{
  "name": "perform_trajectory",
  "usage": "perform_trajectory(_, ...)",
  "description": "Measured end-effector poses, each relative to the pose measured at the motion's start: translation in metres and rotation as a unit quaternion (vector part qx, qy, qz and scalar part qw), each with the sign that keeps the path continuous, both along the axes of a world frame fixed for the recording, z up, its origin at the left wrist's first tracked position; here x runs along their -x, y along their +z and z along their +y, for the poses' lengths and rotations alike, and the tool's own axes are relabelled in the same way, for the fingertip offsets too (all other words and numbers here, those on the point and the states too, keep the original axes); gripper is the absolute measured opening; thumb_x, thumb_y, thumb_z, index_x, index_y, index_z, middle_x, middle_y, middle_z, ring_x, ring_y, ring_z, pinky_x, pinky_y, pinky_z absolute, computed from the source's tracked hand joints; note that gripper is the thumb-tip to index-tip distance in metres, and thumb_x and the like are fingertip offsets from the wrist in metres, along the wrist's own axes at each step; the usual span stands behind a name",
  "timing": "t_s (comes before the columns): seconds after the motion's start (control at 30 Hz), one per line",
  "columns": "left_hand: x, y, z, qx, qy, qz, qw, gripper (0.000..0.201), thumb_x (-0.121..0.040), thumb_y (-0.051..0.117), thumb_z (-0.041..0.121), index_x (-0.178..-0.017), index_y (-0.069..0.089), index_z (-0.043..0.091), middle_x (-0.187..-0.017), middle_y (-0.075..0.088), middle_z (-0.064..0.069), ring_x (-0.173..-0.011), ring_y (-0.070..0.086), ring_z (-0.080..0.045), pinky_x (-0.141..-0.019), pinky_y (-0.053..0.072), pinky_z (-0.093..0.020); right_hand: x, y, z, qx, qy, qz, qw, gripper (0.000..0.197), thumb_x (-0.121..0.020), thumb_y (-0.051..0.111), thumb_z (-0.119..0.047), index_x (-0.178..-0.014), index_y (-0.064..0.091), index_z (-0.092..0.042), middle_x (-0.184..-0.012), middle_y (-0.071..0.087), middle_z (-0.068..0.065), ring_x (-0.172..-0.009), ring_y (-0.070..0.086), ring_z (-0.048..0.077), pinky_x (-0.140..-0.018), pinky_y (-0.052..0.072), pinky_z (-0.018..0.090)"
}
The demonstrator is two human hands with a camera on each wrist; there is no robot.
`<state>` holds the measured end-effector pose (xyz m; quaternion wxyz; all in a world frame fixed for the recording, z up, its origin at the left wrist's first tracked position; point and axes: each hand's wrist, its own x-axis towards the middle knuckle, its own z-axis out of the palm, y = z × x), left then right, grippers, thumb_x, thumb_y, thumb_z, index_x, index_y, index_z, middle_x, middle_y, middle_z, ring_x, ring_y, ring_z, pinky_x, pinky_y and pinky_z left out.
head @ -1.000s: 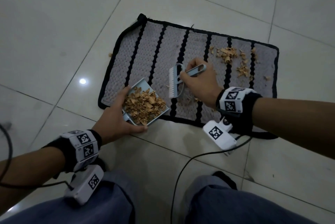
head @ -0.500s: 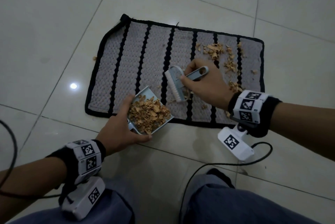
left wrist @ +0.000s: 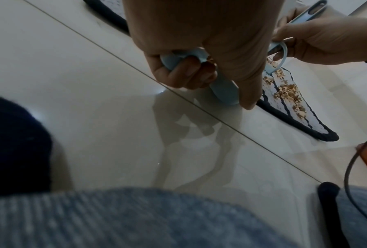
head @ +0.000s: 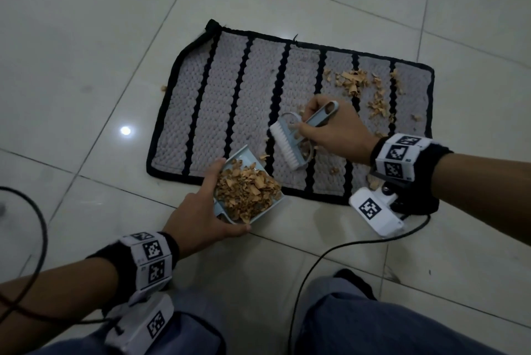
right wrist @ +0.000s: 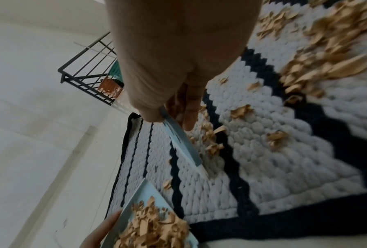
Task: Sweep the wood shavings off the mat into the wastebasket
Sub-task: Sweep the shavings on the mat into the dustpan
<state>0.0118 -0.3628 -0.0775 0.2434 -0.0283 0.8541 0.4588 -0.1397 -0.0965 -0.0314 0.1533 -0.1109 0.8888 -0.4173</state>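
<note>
Centrally, a brush [head: 290, 145] is gripped by the right hand [head: 333, 130] over the mat [head: 230, 101]; a dustpan [head: 250, 190] heaped with shavings [head: 352, 81] is clasped by the left hand [head: 201, 216] at lower centre.

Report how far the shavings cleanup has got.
Done: the mat's left stripes look clean, and the dustpan in the left hand is heaped with shavings. In hand: the right hand holds the brush mid-mat. Left: the shavings pile at the far right, scattered bits, and emptying into the wastebasket.

Left hand [head: 198, 218] gripping, right hand [head: 334, 131] gripping, forearms extended forward
</note>
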Motion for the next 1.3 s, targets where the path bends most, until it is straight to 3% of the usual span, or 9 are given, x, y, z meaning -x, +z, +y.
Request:
perform_trajectory(0.17,0.001,-0.002,0.003,0.004,0.005,-0.005,1.0,0.131,-0.05,0.09,0.057,-0.147,0.002,0.053,-0.137,0.055,0.005,-0.111,0.064,-0.017,-0.093,0.056,-0.04,-0.008,0.008,0.015,0.012,-0.035,0.043,0.998,0.019,-0.091,0.068,-0.015,-0.086,0.055,-0.002,-0.075,0.061,0.015,-0.064,0.058,0.031,-0.057,0.052,0.046)
perform_trajectory(0.37,-0.006,0.003,-0.008,0.016,0.011,-0.002,1.0,0.128,-0.051,0.092,0.053,-0.147,0.006,0.053,-0.135,0.055,0.008,-0.11,0.064,-0.014,-0.092,0.057,-0.037,-0.015,0.013,-0.022,0.046,0.048,0.013,0.998,0.019,-0.09,0.071,-0.018,-0.088,0.059,-0.004,-0.08,0.066,0.01,-0.067,0.065,0.023,-0.06,0.056,0.04)
perform_trajectory(0.5,-0.012,0.004,-0.019,0.029,0.019,-0.012,0.999,0.129,-0.048,0.089,0.061,-0.147,0.006,0.054,-0.132,0.06,0.006,-0.106,0.067,-0.016,-0.091,0.057,-0.041,-0.016,0.006,-0.038,0.035,0.084,0.002,0.996,0.018,-0.089,0.073,-0.015,-0.085,0.059,-0.005,-0.075,0.065,0.009,-0.063,0.062,0.018,-0.057,0.054,0.029)
perform_trajectory(0.63,-0.012,0.004,-0.017,0.023,0.025,-0.011,0.999,0.127,-0.048,0.09,0.059,-0.144,0.007,0.056,-0.127,0.062,0.007,-0.103,0.068,-0.016,-0.088,0.058,-0.041,-0.017,0.001,-0.025,0.02,0.039,-0.003,0.999,0.018,-0.088,0.071,-0.013,-0.085,0.058,-0.002,-0.075,0.064,0.012,-0.063,0.061,0.023,-0.057,0.054,0.039)
perform_trajectory(0.9,0.0,0.003,-0.006,0.021,0.001,0.005,1.0,0.127,-0.053,0.092,0.052,-0.146,0.006,0.051,-0.127,0.058,0.009,-0.104,0.066,-0.014,-0.089,0.058,-0.036,-0.011,0.011,0.018,0.005,-0.04,0.039,0.998,0.018,-0.091,0.069,-0.016,-0.085,0.057,-0.003,-0.076,0.063,0.012,-0.063,0.061,0.026,-0.058,0.053,0.046)
perform_trajectory(1.1,-0.001,0.004,-0.01,0.031,-0.003,0.007,1.0,0.128,-0.054,0.093,0.048,-0.148,0.007,0.047,-0.128,0.056,0.011,-0.103,0.065,-0.011,-0.09,0.056,-0.03,-0.02,0.016,-0.009,0.039,0.065,-0.001,0.997,0.018,-0.09,0.072,-0.015,-0.089,0.06,-0.001,-0.081,0.065,0.01,-0.067,0.063,0.019,-0.06,0.055,0.034)
perform_trajectory(1.3,-0.005,0.003,-0.019,0.029,0.009,0.008,1.0,0.128,-0.052,0.093,0.048,-0.148,0.008,0.047,-0.131,0.059,0.005,-0.104,0.066,-0.014,-0.09,0.057,-0.035,-0.02,0.011,-0.004,-0.012,0.127,-0.029,0.991,0.02,-0.09,0.073,-0.025,-0.088,0.06,-0.01,-0.083,0.066,0.003,-0.071,0.063,0.016,-0.067,0.055,0.037)
